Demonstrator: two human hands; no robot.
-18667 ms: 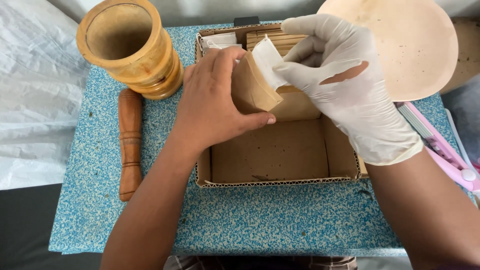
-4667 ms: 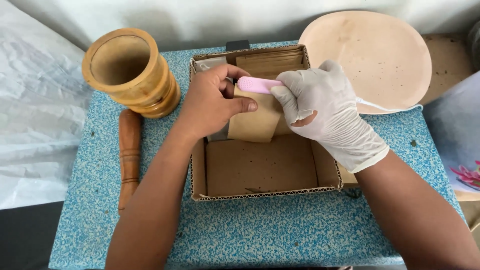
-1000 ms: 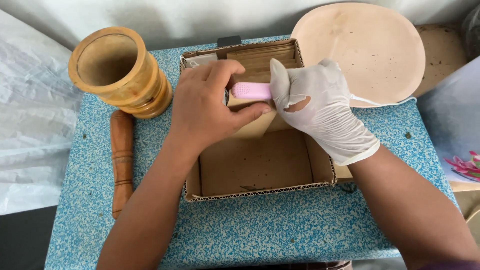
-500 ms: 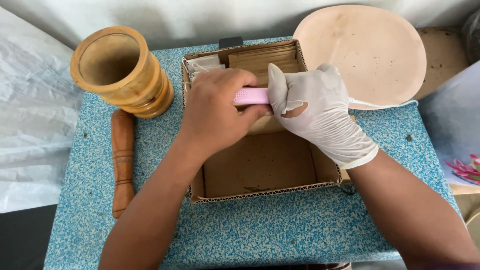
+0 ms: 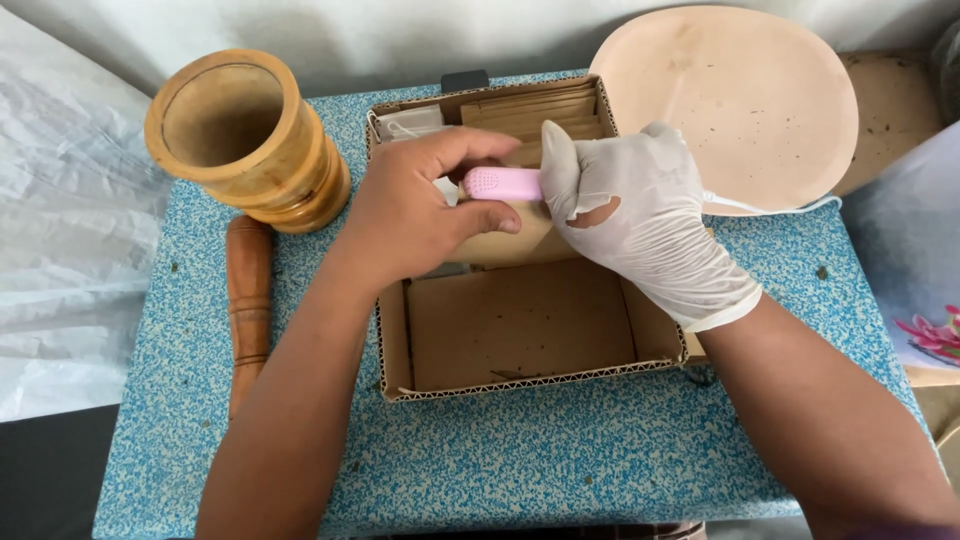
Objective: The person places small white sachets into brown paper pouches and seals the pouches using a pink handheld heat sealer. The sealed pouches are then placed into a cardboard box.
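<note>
- The bare left hand (image 5: 415,215) curls around a small brown paper packet (image 5: 515,240), thumb under it and fingers over its top, holding it above the cardboard box (image 5: 520,385)
- The right hand (image 5: 640,230), in a white glove torn open at the thumb base, is closed around a pink plastic tool (image 5: 500,183) with a dotted, rounded end that lies across the packet's top edge, just beside the left fingers
- To do this well, judging from the grip: keep the packet steady and upright with the left hand, run the tool straight along the top edge with even pressure, and keep fingertips out of its path
- The packet looks like thin, matte kraft paper, flat and easily creased; the tool is smooth and hard
- The box is shallow corrugated board with a raw fluted rim, its near half bare, and a row of similar brown packets (image 5: 535,110) stands at its far end
- Left of the box stand a turned wooden mortar (image 5: 245,140), ringed and glossy, and a wooden pestle (image 5: 248,300) lying flat
- Behind the right hand rests a pale, smooth oval tray (image 5: 740,90), flecked with specks
- All sit on a blue-and-white speckled table (image 5: 560,460)
</note>
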